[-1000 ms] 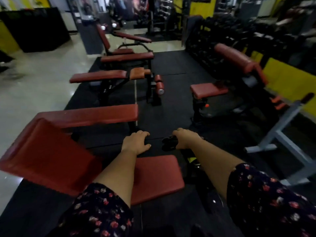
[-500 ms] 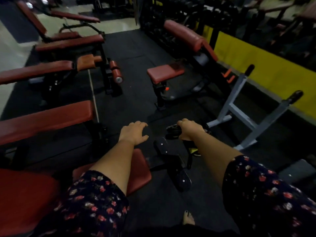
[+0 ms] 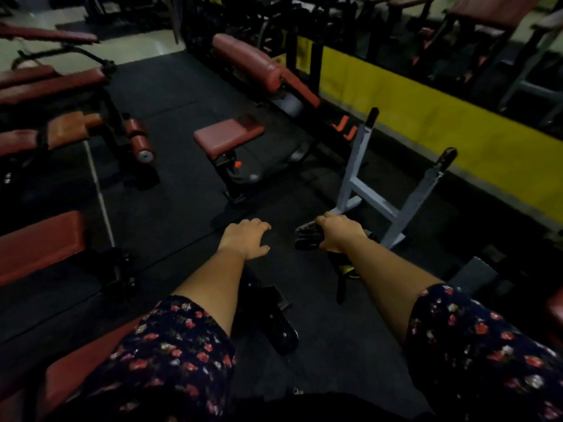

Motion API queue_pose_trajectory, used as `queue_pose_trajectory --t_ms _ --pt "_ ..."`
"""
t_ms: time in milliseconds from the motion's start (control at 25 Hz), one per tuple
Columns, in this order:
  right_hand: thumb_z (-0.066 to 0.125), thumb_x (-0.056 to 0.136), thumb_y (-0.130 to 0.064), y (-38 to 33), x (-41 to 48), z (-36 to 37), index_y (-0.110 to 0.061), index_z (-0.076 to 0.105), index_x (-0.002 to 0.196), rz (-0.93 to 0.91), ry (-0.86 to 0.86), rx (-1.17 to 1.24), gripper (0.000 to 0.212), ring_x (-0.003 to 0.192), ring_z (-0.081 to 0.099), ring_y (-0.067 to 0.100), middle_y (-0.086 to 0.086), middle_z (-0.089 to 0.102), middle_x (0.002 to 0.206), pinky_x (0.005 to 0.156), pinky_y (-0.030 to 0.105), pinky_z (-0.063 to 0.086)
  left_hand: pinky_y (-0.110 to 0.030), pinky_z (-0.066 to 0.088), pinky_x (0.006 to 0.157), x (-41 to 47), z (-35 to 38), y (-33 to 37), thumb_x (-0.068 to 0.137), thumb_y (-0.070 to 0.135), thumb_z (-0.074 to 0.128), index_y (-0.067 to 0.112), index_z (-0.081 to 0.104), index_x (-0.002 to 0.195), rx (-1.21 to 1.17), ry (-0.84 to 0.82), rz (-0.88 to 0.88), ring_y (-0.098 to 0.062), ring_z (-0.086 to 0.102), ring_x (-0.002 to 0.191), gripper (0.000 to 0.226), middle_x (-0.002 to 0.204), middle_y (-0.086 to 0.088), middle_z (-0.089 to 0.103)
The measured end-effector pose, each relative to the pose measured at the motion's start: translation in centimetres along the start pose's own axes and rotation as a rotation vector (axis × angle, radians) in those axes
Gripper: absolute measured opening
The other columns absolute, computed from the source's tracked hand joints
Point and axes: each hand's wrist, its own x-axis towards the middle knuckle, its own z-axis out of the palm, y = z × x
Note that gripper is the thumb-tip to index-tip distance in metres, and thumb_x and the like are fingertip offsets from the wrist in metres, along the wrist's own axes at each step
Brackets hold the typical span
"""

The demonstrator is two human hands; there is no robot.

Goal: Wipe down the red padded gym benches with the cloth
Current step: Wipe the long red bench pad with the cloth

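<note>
My right hand (image 3: 338, 234) grips a dark bunched cloth (image 3: 309, 236) held in the air above the black floor mat. My left hand (image 3: 245, 239) hangs beside it with fingers loosely curled, holding nothing. A small red padded seat (image 3: 227, 135) on a black post stands ahead, with a slanted red back pad (image 3: 246, 60) behind it. More red benches lie to the left: one flat pad (image 3: 36, 243) at mid left, others (image 3: 51, 83) farther back. A red pad (image 3: 73, 376) shows at the bottom left under my sleeve.
A grey metal rack frame (image 3: 377, 202) stands to the right of my right hand. A yellow low wall (image 3: 432, 117) runs along the right. Red foam rollers (image 3: 138, 141) stick out from a left bench. A black bench foot (image 3: 274, 324) lies below my arms.
The view has swung right and forward, so the left benches slid toward the frame's edge and the grey rack came nearer. Both hands keep their pose, the right one still gripping the cloth.
</note>
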Motion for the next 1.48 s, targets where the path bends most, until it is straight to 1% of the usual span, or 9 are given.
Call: queue_pose_trajectory --t_ms 240,320,440,600,720,880,1120,1280,1480 --pt "0.066 0.086 -0.025 9.3 -2.7 0.7 -0.022 0.043 0.137 0.190 -0.003 0.076 0.056 0.116 0.048 0.033 0.007 0.044 0.131 0.088 0.046 0.048 -0.042 0.045 0.095 6.5 -1.3 8.4 0.092 0.048 0.058 0.030 0.035 0.148 -0.027 -0.021 0.175 -0.025 0.047 0.127 0.063 0.144 -0.002 0.045" --pt "0.068 0.084 -0.028 12.3 -3.7 1.4 -0.022 0.045 0.134 0.269 0.001 0.124 0.055 0.115 0.050 0.032 0.006 0.045 0.128 0.087 0.045 0.048 -0.043 0.044 0.098 8.7 -1.4 11.9 0.092 0.048 0.057 0.029 0.035 0.149 -0.053 -0.042 0.215 -0.025 0.045 0.129 0.064 0.145 -0.002 0.044" --pt "0.069 0.082 -0.030 16.4 -4.5 2.2 -0.022 0.049 0.127 0.388 0.005 0.219 0.050 0.110 0.052 0.030 0.005 0.047 0.123 0.086 0.043 0.050 -0.042 0.044 0.097 11.9 -1.7 17.0 0.093 0.048 0.057 0.028 0.036 0.149 -0.152 -0.007 0.272 -0.025 0.044 0.131 0.063 0.146 -0.002 0.044" --pt "0.069 0.082 -0.030 21.5 -2.4 1.7 -0.022 0.050 0.126 0.459 0.000 0.215 0.049 0.109 0.051 0.030 0.006 0.047 0.123 0.082 0.041 0.048 -0.041 0.045 0.096 17.3 -2.3 19.8 0.092 0.049 0.056 0.029 0.036 0.148 -0.165 -0.025 0.313 -0.025 0.046 0.130 0.063 0.145 -0.001 0.045" --pt "0.069 0.083 -0.031 24.3 2.1 -0.1 -0.021 0.049 0.130 0.435 -0.025 0.190 0.052 0.111 0.051 0.030 0.007 0.048 0.125 0.086 0.043 0.050 -0.042 0.046 0.095 22.7 -2.9 18.5 0.091 0.049 0.057 0.029 0.037 0.147 -0.140 -0.044 0.264 -0.024 0.047 0.127 0.062 0.142 0.000 0.046" --pt "0.067 0.083 -0.031 26.5 9.7 -3.9 -0.019 0.047 0.134 0.340 -0.009 0.144 0.055 0.113 0.053 0.030 0.008 0.048 0.126 0.091 0.046 0.050 -0.043 0.046 0.096 29.9 -5.3 16.1 0.091 0.051 0.057 0.029 0.037 0.147 -0.151 -0.028 0.195 -0.024 0.046 0.127 0.063 0.143 0.000 0.045" --pt "0.069 0.078 -0.033 27.8 19.6 -10.1 -0.020 0.052 0.122 0.266 0.064 0.189 0.049 0.110 0.054 0.032 0.007 0.048 0.120 0.087 0.044 0.051 -0.043 0.044 0.099 36.6 -10.7 13.3 0.092 0.049 0.057 0.031 0.036 0.148 -0.202 0.074 0.140 -0.023 0.043 0.131 0.063 0.146 0.001 0.043" --pt "0.070 0.080 -0.029 25.8 25.3 -13.1 -0.019 0.052 0.123 0.197 0.049 0.133 0.049 0.109 0.054 0.030 0.007 0.049 0.122 0.088 0.045 0.051 -0.043 0.046 0.098 37.8 -12.1 7.1 0.091 0.050 0.058 0.031 0.038 0.146 -0.234 0.097 0.010 -0.024 0.045 0.129 0.062 0.144 0.001 0.044" --pt "0.065 0.083 -0.037 19.6 32.8 -15.1 -0.015 0.051 0.124 -0.008 0.009 0.095 0.049 0.114 0.053 0.034 0.010 0.048 0.126 0.092 0.044 0.049 -0.039 0.045 0.098 37.7 -11.3 0.8 0.091 0.050 0.058 0.031 0.038 0.147 -0.292 0.117 -0.155 -0.022 0.045 0.130 0.062 0.146 0.002 0.044"
